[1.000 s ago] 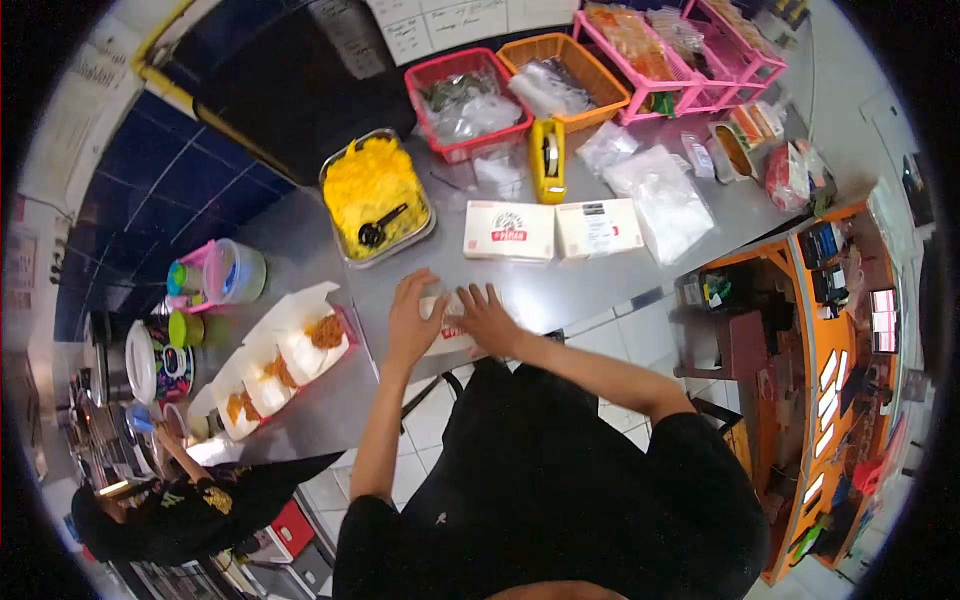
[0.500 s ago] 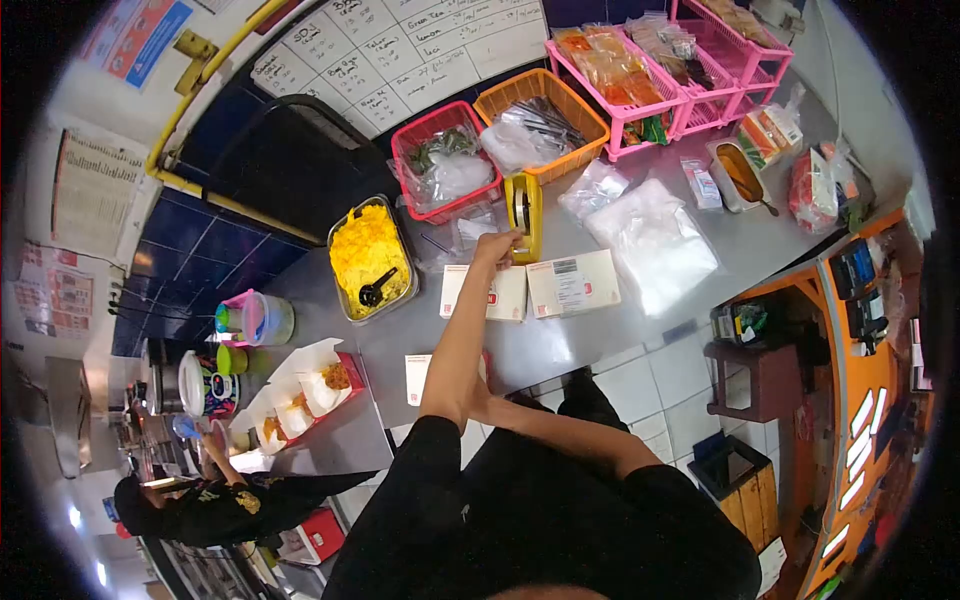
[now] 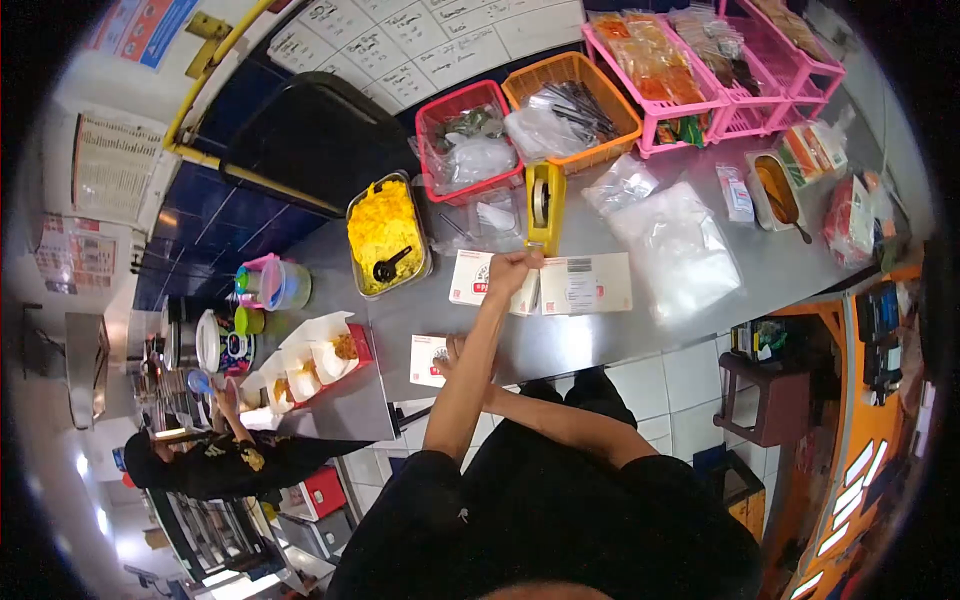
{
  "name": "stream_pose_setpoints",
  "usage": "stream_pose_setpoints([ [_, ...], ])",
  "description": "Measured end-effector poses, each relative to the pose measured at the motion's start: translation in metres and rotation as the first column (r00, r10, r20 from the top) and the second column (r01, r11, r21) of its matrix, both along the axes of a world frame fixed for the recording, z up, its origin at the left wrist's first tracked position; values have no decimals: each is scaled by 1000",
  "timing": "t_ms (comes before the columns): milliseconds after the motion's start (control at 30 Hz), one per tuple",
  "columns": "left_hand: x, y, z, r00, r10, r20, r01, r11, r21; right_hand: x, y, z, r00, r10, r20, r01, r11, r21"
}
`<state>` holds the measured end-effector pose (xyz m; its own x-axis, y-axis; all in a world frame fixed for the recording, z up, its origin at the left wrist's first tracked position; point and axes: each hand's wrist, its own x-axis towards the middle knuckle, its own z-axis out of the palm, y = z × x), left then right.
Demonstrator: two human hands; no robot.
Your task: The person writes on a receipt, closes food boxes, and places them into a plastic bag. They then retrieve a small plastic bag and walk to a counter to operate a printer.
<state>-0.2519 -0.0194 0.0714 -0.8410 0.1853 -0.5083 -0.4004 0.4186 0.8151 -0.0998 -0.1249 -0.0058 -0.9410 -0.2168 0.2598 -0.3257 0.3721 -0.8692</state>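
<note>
My left hand [image 3: 514,272] is closed in a pinch at the near end of the yellow tape dispenser [image 3: 545,205]; what lies between its fingertips is too small to make out. It hovers over the inner edges of two white boxes, one on the left [image 3: 470,276] and one on the right [image 3: 602,284]. My right arm crosses beneath the left one. Partly hidden by the left forearm, my right hand [image 3: 452,356] rests with fingers apart on a smaller white box [image 3: 425,360] near the counter's front edge.
Yellow food with a black scoop fills a tray [image 3: 428,262]. Behind stand a red basket [image 3: 425,130], an orange basket [image 3: 625,135] and pink racks [image 3: 655,125]. Clear plastic bags [image 3: 680,250] lie right. An open food box [image 3: 357,350] is left, with another person [image 3: 200,465] beyond.
My left hand has drawn back from the dispenser's side to its near end, towards the boxes. My right hand's fingers, hidden before, now show on the smaller box. The camera view has shifted.
</note>
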Motion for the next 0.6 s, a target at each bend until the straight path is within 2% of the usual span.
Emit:
stream_pose_setpoints([
  [67,-3,-4,-33,979,-79,-187,65,995,-78,-1,-3,-9,906,-139,-400,234,951,200],
  [100,-4,-3,-35,961,-121,-247,87,986,-145,-1,-1,-5,910,-122,-396,217,955,204],
  [167,-13,7,-27,919,-289,-269,117,851,-512,-7,-2,1,997,-76,8,71,954,292],
  [233,-25,11,-31,906,-349,-241,84,703,-706,-14,-23,-35,968,-189,-163,232,925,303],
  [300,-22,-2,-13,903,-280,-327,-33,714,-700,-20,-20,-56,970,-185,-155,183,983,-23],
  [333,-8,-23,6,919,-238,-314,-61,700,-711,-24,-11,-47,983,-107,-149,130,979,155],
  [367,9,-43,30,890,-167,-423,-85,853,-514,-30,3,-25,989,-41,-140,85,940,330],
  [400,24,-63,44,850,-79,-521,-84,955,-283,-34,9,-10,998,-43,-37,53,937,346],
  [433,34,-91,40,827,-6,-562,-77,989,-124,-40,10,-1,996,-57,64,30,931,365],
  [467,45,-119,33,803,70,-592,-56,998,42,-47,6,-4,996,-51,69,22,930,366],
  [533,78,-174,41,866,182,-465,-99,975,197,-56,0,-10,990,-112,-80,137,855,501],
  [600,103,-221,31,874,234,-425,-162,967,198,-51,12,29,990,-57,-126,120,810,574],
])
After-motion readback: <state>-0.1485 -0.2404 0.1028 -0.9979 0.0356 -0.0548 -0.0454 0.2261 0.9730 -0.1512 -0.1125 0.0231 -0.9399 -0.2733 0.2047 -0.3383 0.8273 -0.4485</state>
